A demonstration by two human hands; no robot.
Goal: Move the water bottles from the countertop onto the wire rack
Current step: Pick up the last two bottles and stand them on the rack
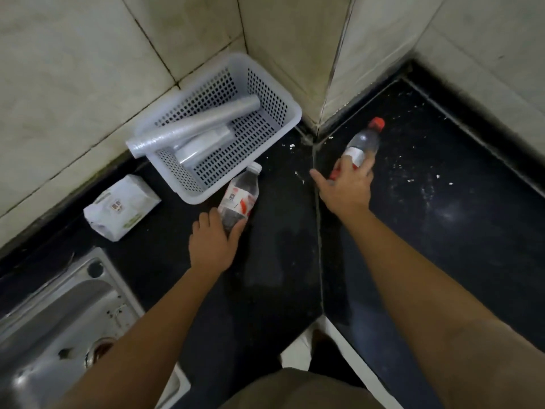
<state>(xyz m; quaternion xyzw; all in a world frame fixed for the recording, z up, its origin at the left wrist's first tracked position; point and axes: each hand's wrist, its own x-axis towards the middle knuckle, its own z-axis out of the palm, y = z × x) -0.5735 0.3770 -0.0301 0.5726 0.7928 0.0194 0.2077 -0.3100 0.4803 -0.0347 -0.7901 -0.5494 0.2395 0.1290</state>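
Head cam: left hand (pixel 212 243) clamped round base of white-capped water bottle (pixel 240 196), right hand (pixel 348 187) round red-capped water bottle (pixel 364 143). Both over black bench (pixel 280 261), caps pointing far. Wire rack nowhere visible.

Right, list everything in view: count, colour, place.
clear plastic water bottle with white cap: 1, red-white label, beside the basket
clear plastic water bottle with red cap: 1, right of the corner
white perforated plastic basket: 1, in the wall corner
translucent roll of plastic film: 1, across the basket's rim
clear wrapped pack: 1, inside the basket
white packet with green print: 1, left of the basket
steel sink: 1, silver, bottom left
black countertop: 1, under everything
left hand: 1, grips the white-capped bottle
right hand: 1, grips the red-capped bottle
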